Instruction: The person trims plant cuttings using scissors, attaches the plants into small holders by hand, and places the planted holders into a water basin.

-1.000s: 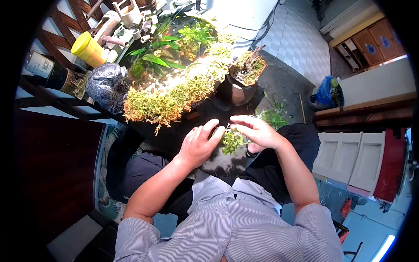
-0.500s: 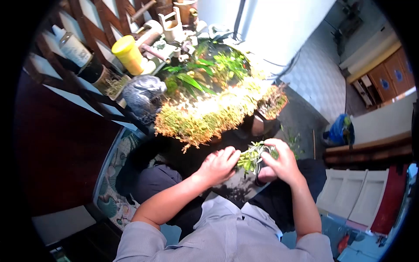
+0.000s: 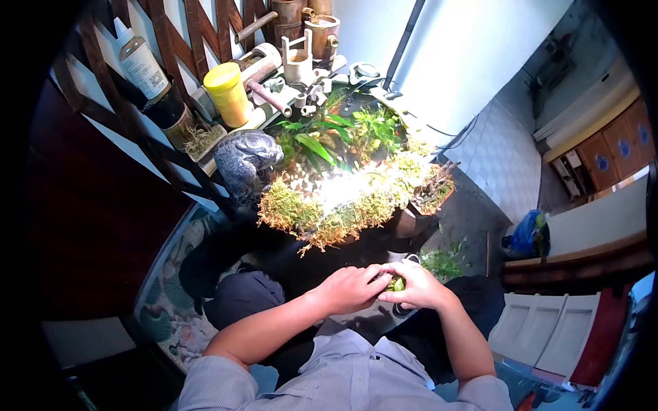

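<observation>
A small bunch of green leaves point(image 3: 395, 283) is gathered between my two hands, above my lap. My left hand point(image 3: 349, 290) is closed on its left side, fingertips meeting those of the other hand. Curled round the right side of the bunch is my right hand point(image 3: 415, 286), which hides much of it. More cut greenery point(image 3: 441, 264) lies on the floor just beyond my right hand. In front of me is a planted basin with a mossy rim point(image 3: 356, 212), brightly lit by the sun.
A dark stone figure point(image 3: 245, 163) sits at the basin's left, near a yellow tub point(image 3: 228, 96) and a white bottle point(image 3: 144, 67). Bamboo pieces point(image 3: 299, 63) stand behind. A potted plant point(image 3: 433, 190) is at the right, and a blue bag point(image 3: 528, 235) farther right.
The hands have come together, and the leaves, spread out between them before, are now bunched and mostly covered. The view has shifted, so the basin appears farther right and lower.
</observation>
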Demonstrator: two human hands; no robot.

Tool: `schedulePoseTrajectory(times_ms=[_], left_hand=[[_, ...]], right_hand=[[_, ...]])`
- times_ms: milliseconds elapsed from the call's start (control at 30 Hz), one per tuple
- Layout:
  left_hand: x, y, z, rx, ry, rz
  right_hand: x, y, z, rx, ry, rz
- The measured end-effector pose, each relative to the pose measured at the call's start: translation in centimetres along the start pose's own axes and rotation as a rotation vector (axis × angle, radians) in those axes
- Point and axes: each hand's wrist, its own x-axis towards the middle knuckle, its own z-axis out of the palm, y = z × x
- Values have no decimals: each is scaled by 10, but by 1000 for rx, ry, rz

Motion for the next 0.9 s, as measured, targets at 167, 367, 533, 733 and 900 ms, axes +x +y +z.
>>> schedulePoseTrajectory(times_ms=[167,367,533,733,900], left_hand=[[0,-1,-3,-20,40,67],[2,-1,-10,-59,135,93],[2,-2,-10,-101,141,84],[0,-5,-14,-84,176,67],[-1,-7,-14,-74,170,20]], right_hand=[[1,9,-7,348,-206,267],[-1,16,-8,572,-185,151],[1,10,-23,573,-276,230],[11,5,-23,482,-177,-94],[18,20,-25,256,-146,-160]])
